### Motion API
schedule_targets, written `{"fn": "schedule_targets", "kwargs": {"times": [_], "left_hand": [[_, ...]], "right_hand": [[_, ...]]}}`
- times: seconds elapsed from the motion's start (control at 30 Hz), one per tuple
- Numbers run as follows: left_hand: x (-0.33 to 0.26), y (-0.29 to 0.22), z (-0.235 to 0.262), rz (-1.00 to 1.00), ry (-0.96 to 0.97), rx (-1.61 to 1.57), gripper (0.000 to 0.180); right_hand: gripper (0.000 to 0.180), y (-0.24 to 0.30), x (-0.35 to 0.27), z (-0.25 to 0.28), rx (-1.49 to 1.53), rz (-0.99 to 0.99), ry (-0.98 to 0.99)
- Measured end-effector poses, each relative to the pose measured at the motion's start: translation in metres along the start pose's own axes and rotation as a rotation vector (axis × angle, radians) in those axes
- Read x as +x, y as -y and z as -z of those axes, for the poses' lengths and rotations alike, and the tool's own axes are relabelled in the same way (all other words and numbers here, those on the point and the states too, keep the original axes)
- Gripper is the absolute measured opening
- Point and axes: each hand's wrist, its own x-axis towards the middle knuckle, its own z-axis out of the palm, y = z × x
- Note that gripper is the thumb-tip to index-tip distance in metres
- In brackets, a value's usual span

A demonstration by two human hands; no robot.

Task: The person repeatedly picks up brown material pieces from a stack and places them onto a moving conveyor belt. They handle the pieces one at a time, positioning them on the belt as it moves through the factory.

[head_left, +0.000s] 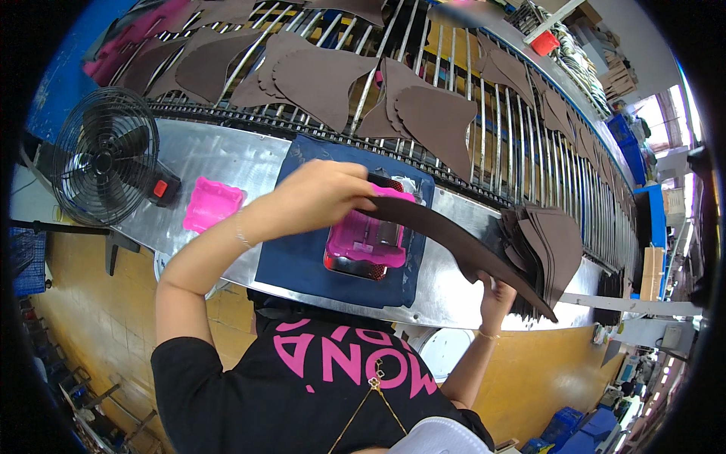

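Note:
A curved dark-brown sheet piece [435, 225], like a cut leather part, stretches between my two hands above the bench. My left hand [333, 193] is closed on its left end, above a pink scalloped tray [368, 250]. My right hand [497, 295] grips its lower edge farther right, thumb raised against it. The tray sits on a dark object with a red rim [355, 266], on a dark blue mat [299, 257]; small items inside the tray are partly hidden by the piece. Right behind the held piece stands a fanned stack of similar brown pieces [556, 238].
Beyond the metal bench [446, 295] runs a rack of metal rollers [495, 144] carrying overlapping brown pieces [310, 76]. On the left are a black fan [106, 155] and another pink tray [213, 204]. A white round container [448, 354] is below the bench edge.

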Motion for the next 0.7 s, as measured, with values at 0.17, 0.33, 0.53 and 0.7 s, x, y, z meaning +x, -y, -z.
{"fn": "schedule_targets", "kwargs": {"times": [0.17,0.33,0.53,0.7], "left_hand": [[0.032,-0.020,-0.034,-0.192,0.079,0.061,0.010],[0.036,-0.020,-0.009,-0.145,-0.201,-0.071,0.027],[-0.032,0.034,0.049,0.178,-0.578,-0.220,0.028],[-0.072,0.073,0.051,0.384,-0.678,-0.387,0.026]], "right_hand": [[0.016,-0.040,-0.024,0.085,0.098,-0.313,-0.366],[0.027,0.022,0.046,0.113,0.332,-0.246,-0.195],[0.041,0.084,0.181,-0.001,0.598,-0.231,0.069],[0.041,0.142,0.304,-0.159,0.752,-0.354,0.328]]}}
